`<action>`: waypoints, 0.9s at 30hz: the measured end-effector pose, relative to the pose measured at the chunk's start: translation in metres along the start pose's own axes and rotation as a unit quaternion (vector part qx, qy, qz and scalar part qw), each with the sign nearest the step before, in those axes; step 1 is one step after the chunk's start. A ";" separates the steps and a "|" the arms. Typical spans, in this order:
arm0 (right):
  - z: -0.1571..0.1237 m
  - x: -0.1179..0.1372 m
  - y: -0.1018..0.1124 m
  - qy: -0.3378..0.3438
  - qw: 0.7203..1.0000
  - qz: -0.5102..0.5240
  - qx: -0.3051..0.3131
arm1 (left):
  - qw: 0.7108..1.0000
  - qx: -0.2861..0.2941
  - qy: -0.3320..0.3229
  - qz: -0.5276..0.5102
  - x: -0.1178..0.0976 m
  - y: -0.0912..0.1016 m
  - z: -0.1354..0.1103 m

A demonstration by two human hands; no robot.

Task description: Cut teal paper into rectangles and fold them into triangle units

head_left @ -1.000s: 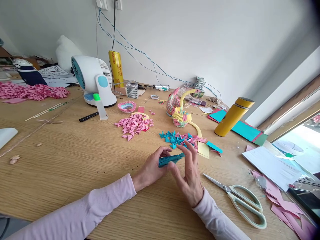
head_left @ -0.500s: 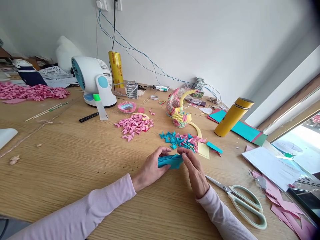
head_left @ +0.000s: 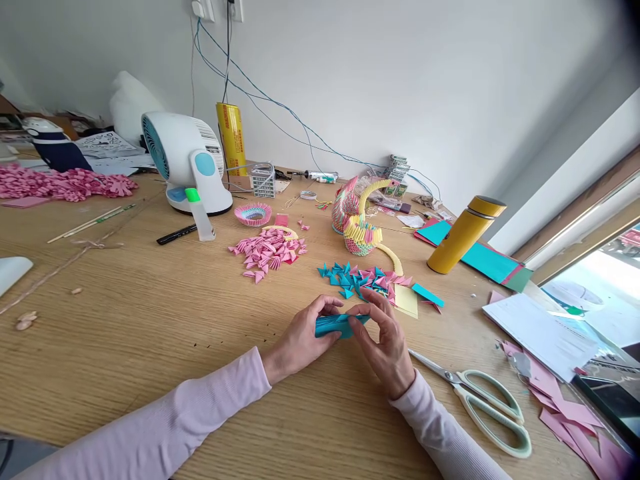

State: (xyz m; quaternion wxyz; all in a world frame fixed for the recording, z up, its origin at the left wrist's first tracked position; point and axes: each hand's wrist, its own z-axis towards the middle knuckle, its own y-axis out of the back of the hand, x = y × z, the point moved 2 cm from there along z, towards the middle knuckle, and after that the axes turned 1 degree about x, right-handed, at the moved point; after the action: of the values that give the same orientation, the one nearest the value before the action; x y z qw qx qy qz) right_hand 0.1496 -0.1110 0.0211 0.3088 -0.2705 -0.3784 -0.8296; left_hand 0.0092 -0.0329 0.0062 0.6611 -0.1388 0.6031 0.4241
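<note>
Indoors, both hands (head_left: pixel 299 341) (head_left: pixel 386 343) tight on blue paper (head_left: pixel 330 325) above wooden table (head_left: pixel 165 300), pale wall (head_left: pixel 340 80) beyond.

Paper stack (head_left: pixel 331 327) between left fingers (head_left: pixel 323 303) and right fingers (head_left: pixel 377 315), above the worktop (head_left: pixel 210 307), pile of paper pieces (head_left: pixel 345 277) just behind, second pile (head_left: pixel 267 252) farther left — fan (head_left: pixel 183 153) behind and left of that, scissors (head_left: pixel 451 377) at right, flask (head_left: pixel 465 237) behind them.

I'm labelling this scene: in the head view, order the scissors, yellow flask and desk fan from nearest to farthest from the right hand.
From the right hand:
1. Scissors, just to its right.
2. Yellow flask, right and farther back.
3. Desk fan, far back to the left.
</note>
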 end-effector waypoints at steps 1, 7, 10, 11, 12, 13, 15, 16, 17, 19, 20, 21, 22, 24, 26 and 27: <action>0.000 -0.001 0.001 -0.005 1.000 0.010 -0.003 | 1.000 -0.001 -0.001 0.002 0.000 0.000 0.000; 0.002 -0.009 0.010 -0.083 0.991 0.090 -0.051 | 1.000 -0.002 0.001 -0.008 -0.002 0.001 -0.001; 0.002 -0.012 0.015 -0.120 0.988 0.083 -0.047 | 1.000 0.001 0.004 -0.001 -0.002 0.001 -0.001; 0.003 -0.013 0.017 -0.130 0.987 0.082 -0.045 | 1.000 0.002 0.004 0.001 -0.002 0.002 -0.001; 0.003 -0.015 0.020 -0.138 0.986 0.082 -0.044 | 1.000 0.003 0.005 0.002 -0.002 0.002 -0.001; 0.003 -0.017 0.022 -0.146 0.985 0.081 -0.043 | 1.000 0.005 0.006 0.002 -0.002 0.002 -0.001; 0.004 -0.021 0.026 -0.151 0.985 0.072 -0.045 | 1.000 0.007 0.005 0.002 -0.001 0.002 -0.001; 0.004 -0.022 0.028 -0.149 0.986 0.066 -0.047 | 1.000 0.009 0.005 0.001 -0.001 0.002 -0.001; 0.004 -0.024 0.029 -0.144 0.987 0.061 -0.047 | 1.000 0.011 0.005 0.001 -0.001 0.002 -0.001; 0.004 -0.024 0.029 -0.122 0.990 0.056 -0.037 | 1.000 0.010 0.006 0.003 -0.002 0.003 -0.001; 0.005 -0.023 0.028 -0.104 0.993 0.053 -0.028 | 1.000 0.008 0.007 0.005 -0.002 0.003 -0.001; 0.005 -0.020 0.026 -0.081 0.995 0.050 -0.017 | 1.000 0.007 0.007 0.007 -0.002 0.003 -0.001; 0.005 -0.017 0.024 -0.055 0.998 0.044 -0.002 | 1.000 0.007 0.008 0.008 -0.002 0.002 -0.001; 0.006 -0.009 0.019 -0.004 0.999 0.020 0.038 | 1.000 0.009 0.008 0.010 -0.001 0.002 -0.001; 0.006 -0.002 0.015 0.019 0.997 0.001 0.073 | 1.000 0.010 0.006 0.011 -0.001 0.002 -0.001; 0.006 -0.001 0.014 0.017 0.996 0.000 0.083 | 1.000 0.009 0.004 0.011 -0.002 0.002 -0.001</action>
State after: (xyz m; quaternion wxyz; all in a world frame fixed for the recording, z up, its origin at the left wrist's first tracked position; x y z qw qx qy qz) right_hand 0.1609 -0.1135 0.0302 0.3368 -0.2298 -0.4402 -0.8000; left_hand 0.0069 -0.0328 0.0082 0.6550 -0.1284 0.6113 0.4253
